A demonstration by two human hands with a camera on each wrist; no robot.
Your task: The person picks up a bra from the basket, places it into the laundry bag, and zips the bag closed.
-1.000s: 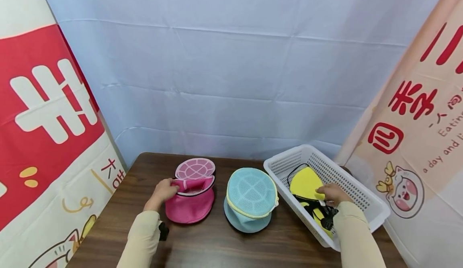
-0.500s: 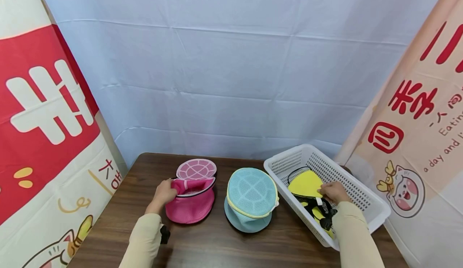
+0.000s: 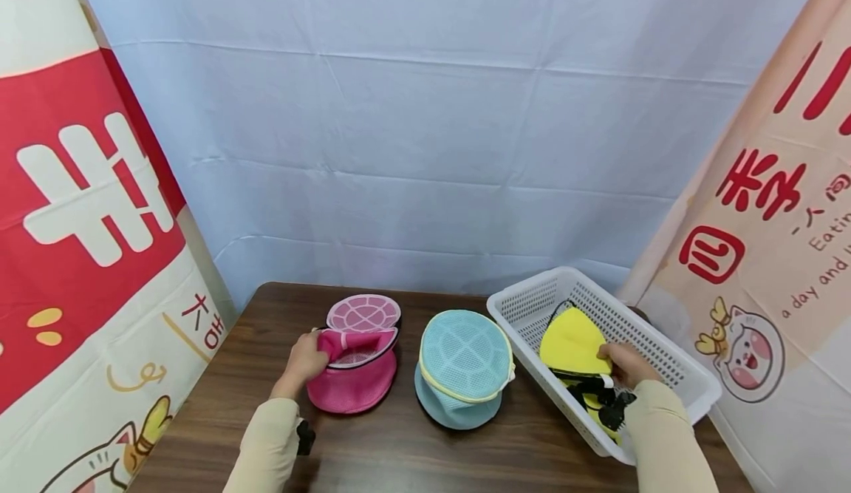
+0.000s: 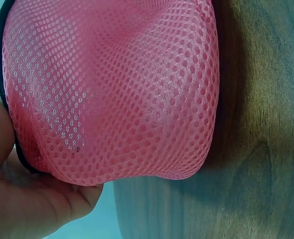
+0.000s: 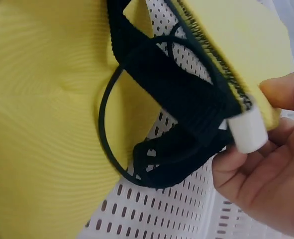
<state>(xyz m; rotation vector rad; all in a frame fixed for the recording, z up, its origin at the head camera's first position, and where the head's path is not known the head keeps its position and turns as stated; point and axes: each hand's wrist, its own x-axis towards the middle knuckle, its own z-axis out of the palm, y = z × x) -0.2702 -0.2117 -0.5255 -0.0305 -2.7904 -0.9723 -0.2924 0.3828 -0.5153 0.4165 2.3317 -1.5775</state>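
At the left of the table, my left hand (image 3: 306, 360) pinches the black-edged rim of a pink mesh laundry bag (image 3: 352, 391). The bag's round lid is flipped back, leaving its mouth open. Inside the white basket (image 3: 671, 360), my right hand (image 3: 628, 366) pinches a yellow zipped fabric bag (image 3: 575, 341) by its edge, thumb on top. A white tab (image 5: 248, 130) sits at the zip's end in the right wrist view, close to my fingers. Black straps (image 5: 176, 89) and a thin black cord loop hang below it, with another yellow piece (image 5: 42, 129) beside them.
A light blue mesh laundry bag (image 3: 464, 356) with a yellow zip stands between my hands. The perforated basket walls rise around my right hand. A blue-grey cloth (image 3: 412, 131) hangs behind the dark wooden table (image 3: 399, 456), with printed cloths on both sides.
My right hand has shifted slightly right, and the yellow bag in it has tilted more upright. My left hand stays at the pink bag's rim.
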